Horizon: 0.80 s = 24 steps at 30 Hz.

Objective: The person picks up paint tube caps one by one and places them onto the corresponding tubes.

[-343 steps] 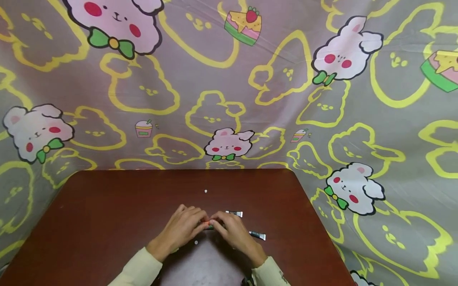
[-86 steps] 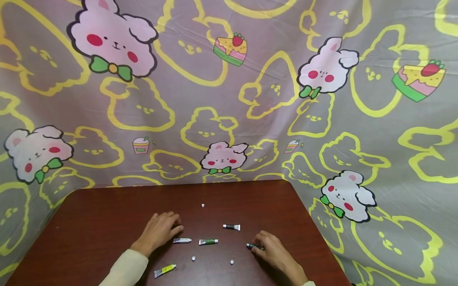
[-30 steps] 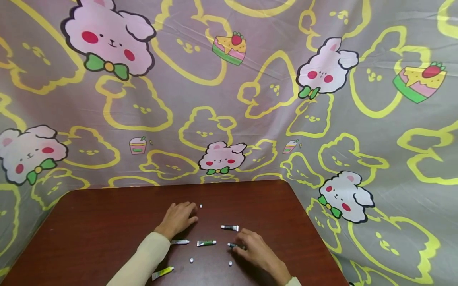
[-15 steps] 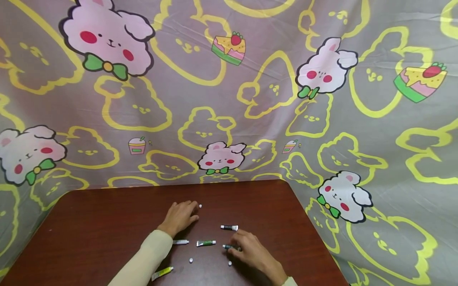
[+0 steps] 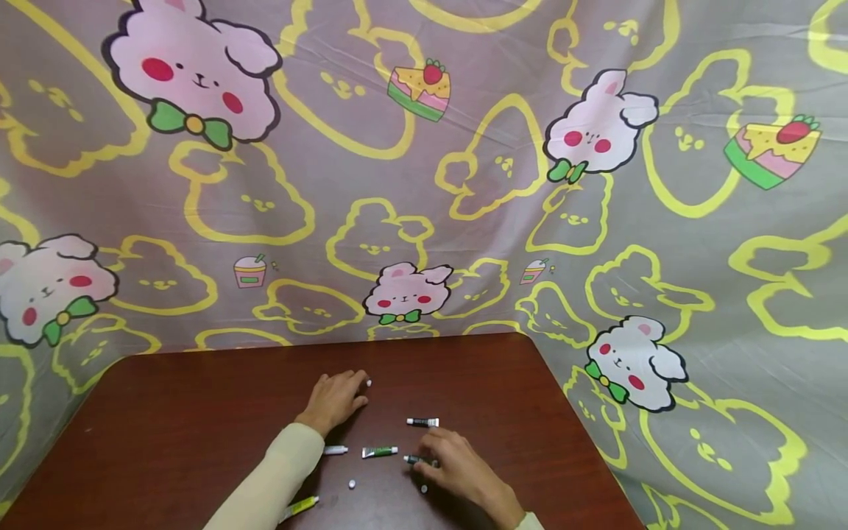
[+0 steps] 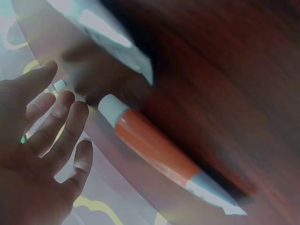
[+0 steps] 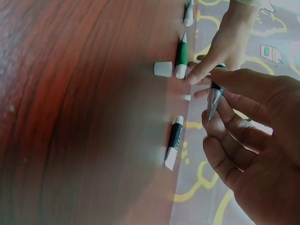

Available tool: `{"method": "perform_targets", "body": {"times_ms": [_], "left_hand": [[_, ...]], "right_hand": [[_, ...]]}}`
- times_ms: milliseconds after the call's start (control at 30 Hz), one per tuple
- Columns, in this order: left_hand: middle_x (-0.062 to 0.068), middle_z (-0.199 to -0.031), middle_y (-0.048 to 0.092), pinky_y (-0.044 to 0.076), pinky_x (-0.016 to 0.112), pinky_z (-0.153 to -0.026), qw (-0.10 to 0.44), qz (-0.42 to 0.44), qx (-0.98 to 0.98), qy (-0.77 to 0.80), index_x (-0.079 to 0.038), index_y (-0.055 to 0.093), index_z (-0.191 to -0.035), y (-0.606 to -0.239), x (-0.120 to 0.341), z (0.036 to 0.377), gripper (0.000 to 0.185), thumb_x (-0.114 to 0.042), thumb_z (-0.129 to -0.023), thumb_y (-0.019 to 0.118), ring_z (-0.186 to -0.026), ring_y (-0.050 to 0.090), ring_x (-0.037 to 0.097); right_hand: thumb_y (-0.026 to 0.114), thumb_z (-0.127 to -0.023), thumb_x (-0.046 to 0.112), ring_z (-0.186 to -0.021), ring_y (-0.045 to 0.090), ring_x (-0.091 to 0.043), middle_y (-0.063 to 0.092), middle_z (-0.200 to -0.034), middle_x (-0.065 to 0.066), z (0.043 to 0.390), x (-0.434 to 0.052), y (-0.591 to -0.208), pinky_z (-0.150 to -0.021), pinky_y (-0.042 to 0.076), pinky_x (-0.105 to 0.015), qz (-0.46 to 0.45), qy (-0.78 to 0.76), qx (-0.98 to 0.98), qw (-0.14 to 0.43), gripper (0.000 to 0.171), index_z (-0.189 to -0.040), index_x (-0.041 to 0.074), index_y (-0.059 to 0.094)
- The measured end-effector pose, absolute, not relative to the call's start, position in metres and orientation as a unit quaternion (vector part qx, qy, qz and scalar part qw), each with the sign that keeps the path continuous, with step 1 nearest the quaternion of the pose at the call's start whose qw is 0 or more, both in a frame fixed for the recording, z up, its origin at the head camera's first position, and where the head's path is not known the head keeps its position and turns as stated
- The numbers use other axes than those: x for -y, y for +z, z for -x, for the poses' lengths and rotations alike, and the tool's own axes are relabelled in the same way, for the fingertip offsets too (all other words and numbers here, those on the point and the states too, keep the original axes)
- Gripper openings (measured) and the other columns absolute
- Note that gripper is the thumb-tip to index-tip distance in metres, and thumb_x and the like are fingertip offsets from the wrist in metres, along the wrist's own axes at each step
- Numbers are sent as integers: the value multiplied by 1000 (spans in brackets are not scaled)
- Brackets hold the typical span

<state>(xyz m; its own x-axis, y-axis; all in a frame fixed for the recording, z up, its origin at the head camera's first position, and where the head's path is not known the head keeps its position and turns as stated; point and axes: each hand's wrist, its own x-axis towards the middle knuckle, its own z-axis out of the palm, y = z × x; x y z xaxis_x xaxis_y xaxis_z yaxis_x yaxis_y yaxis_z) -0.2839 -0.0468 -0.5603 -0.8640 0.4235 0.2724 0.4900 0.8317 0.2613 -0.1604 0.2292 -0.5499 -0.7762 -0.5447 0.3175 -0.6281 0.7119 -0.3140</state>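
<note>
My left hand point(image 5: 351, 391) lies flat on the dark red table point(image 5: 179, 412), fingers straight, with its fingertips at a small white cap point(image 5: 368, 383). In the left wrist view its spread fingers point(image 6: 61, 126) hold nothing, and an orange tube point(image 6: 154, 150) lies beside them. My right hand point(image 5: 429, 458) pinches a dark green tube point(image 5: 414, 460) between thumb and fingers, low over the table; the same dark green tube point(image 7: 213, 96) shows in the right wrist view. A black tube point(image 5: 422, 422) lies just beyond that hand and a green tube point(image 5: 380, 451) just left of it.
A white-ended tube point(image 5: 335, 450) lies by my left sleeve, and a yellow tube point(image 5: 298, 505) lies near the front edge. A loose white cap point(image 5: 351, 483) sits between the arms. A patterned cloth point(image 5: 424, 184) hangs behind and to the right of the table.
My right hand has slid left with the dark green tube, closer to the green tube. My left hand has stayed at the far white cap, having earlier reached forward from the white-ended tube.
</note>
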Motion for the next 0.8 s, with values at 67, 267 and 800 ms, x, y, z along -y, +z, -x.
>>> {"method": "perform_targets", "body": {"times_ms": [67,267,800], "left_hand": [[3,-93,69,50,49,-79,105,239,951,-164,-15,68,-115,-561,45,285,32,-24,-91,88,-87,72,28],[6,-96,72,50,49,-77,119,233,951,-166,-13,70,-114,-564,42,290,31,-22,-91,88,-89,74,31],[10,-100,75,53,54,-81,133,211,958,-140,-12,73,-114,-572,32,299,28,-22,-91,87,-92,76,35]], "right_hand": [[87,-92,19,-84,59,3,69,-94,6,160,-228,-550,-74,50,-16,-322,208,918,102,14,-96,14,75],[87,-92,19,-85,60,2,70,-94,7,159,-227,-548,-75,51,-17,-333,206,915,102,13,-97,14,75],[86,-93,20,-84,61,4,69,-95,7,157,-222,-547,-74,48,-14,-340,198,915,93,12,-98,15,76]]}}
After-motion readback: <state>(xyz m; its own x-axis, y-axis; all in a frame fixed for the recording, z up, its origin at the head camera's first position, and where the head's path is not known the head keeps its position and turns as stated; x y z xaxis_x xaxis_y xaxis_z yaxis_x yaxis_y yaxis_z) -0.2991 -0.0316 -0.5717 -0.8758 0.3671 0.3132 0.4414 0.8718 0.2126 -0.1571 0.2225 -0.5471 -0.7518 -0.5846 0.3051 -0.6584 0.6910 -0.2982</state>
